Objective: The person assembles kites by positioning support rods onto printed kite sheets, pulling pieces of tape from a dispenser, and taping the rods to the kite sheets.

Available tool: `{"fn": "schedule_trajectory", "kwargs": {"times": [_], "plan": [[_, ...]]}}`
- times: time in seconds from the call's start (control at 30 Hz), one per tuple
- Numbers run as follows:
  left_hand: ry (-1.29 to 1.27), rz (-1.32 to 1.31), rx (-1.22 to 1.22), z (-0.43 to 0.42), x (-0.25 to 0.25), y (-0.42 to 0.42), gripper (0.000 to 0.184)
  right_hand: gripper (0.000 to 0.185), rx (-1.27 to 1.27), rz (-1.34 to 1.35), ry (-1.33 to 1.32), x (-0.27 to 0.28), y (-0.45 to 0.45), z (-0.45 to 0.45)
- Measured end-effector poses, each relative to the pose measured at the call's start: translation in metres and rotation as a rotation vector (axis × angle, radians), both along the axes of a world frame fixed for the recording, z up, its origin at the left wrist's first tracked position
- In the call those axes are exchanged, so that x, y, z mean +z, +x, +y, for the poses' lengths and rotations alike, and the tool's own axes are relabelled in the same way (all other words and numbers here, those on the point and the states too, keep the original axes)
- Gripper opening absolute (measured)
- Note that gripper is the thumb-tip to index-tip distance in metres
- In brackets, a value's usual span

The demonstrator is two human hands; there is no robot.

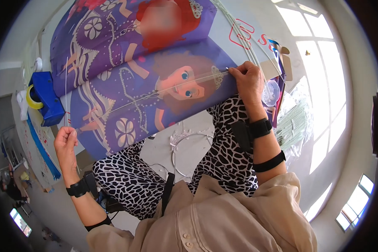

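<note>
A purple printed sheet [126, 105] with a cartoon princess lies over the table edge above my lap. Behind it is a second sheet [109, 46] with a similar print. My right hand [248, 80] pinches the end of a thin white rod [176, 86], which runs slantwise across the front sheet toward the left. At the sheet's left corner, my left hand [66, 140] is closed with thumb against fingers on another thin white rod [66, 94]. That rod points away from me along the sheets' left side.
A blue tape dispenser [50, 98] with yellow tape stands left. Long white rods [239, 31] lie at the upper right. Near my right hand are a clear plastic cup [271, 93] and a bag of pale rods [294, 124]. A person [14, 185] is in the left background.
</note>
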State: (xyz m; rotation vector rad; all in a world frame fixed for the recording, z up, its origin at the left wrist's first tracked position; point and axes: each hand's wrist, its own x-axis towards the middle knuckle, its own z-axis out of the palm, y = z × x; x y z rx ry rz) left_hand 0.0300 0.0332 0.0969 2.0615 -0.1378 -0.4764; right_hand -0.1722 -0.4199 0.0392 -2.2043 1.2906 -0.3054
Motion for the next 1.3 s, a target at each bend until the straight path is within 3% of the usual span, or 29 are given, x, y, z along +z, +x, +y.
{"fn": "schedule_trajectory", "kwargs": {"times": [0.43,0.97,1.07,1.13,1.3], "plan": [[0.110,0.035,0.096,-0.013,-0.024,0.008,0.008,0.027,0.108,-0.002,-0.103,-0.023,-0.006,-0.020],[0.256,-0.202,0.057,-0.022,-0.063,0.011,0.014,0.025,0.132,-0.066,-0.077,-0.033,-0.009,-0.030],[0.306,-0.208,0.087,-0.025,-0.060,0.008,0.017,0.025,0.138,-0.063,-0.070,-0.030,-0.009,-0.029],[0.468,-0.297,0.148,-0.021,-0.063,0.009,0.023,0.026,0.139,-0.062,-0.064,-0.029,-0.008,-0.029],[0.445,-0.273,0.334,-0.011,-0.069,0.010,0.027,0.028,0.145,-0.018,-0.062,-0.030,-0.008,-0.030]]}}
